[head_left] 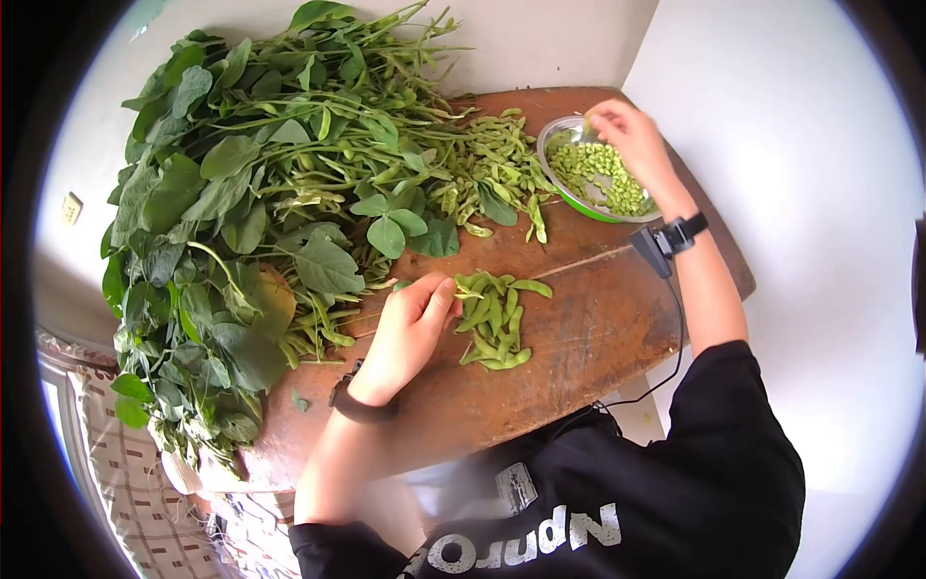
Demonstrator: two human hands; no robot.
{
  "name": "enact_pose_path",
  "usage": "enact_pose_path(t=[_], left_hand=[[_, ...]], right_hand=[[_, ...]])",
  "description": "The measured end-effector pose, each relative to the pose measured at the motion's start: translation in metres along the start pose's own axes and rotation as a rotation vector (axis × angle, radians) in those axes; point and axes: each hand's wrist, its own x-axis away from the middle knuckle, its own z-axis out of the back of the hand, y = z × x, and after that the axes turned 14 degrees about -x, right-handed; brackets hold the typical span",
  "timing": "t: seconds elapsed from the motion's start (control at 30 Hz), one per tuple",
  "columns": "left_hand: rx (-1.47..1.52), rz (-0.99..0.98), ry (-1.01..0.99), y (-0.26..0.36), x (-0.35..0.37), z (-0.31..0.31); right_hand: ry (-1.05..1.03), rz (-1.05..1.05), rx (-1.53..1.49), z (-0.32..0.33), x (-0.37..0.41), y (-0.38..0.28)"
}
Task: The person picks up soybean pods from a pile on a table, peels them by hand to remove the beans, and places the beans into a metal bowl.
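Note:
My left hand [415, 318] is closed in a pinch on a green soybean pod [469, 291], whose tip sticks out past the thumb. Just beside it, a small heap of soybean pods [497, 328] lies on the wooden table. Over the far rim of a metal bowl [552, 183], my right hand [632, 140] is held with its fingertips pinched together. A small light-green bit shows at those fingertips, too small to name. Shelled green soybeans [603, 179] cover much of the bowl's inside. Both wrists wear black bands.
Leafy soybean plants [241, 183] are piled high over the left and back of the wooden table [588, 299]. More loose pods [492, 154] lie between that pile and the bowl. A white wall [791, 241] stands at the right, and a black cable [680, 338] hangs from the right wrist.

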Motion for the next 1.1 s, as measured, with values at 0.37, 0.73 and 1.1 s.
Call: enact_pose_path(t=[0.37,0.73,1.1], left_hand=[[0.018,0.077,0.019,0.012,0.0,-0.003],[0.051,0.083,0.054,-0.004,-0.008,0.008],[-0.086,-0.014,0.23,-0.007,-0.015,0.014]], right_hand=[[-0.594,-0.038,-0.43,-0.121,0.061,-0.065],[-0.751,-0.162,-0.629,-0.147,0.089,-0.072],[-0.097,0.249,0.055,-0.096,0.054,-0.046]])
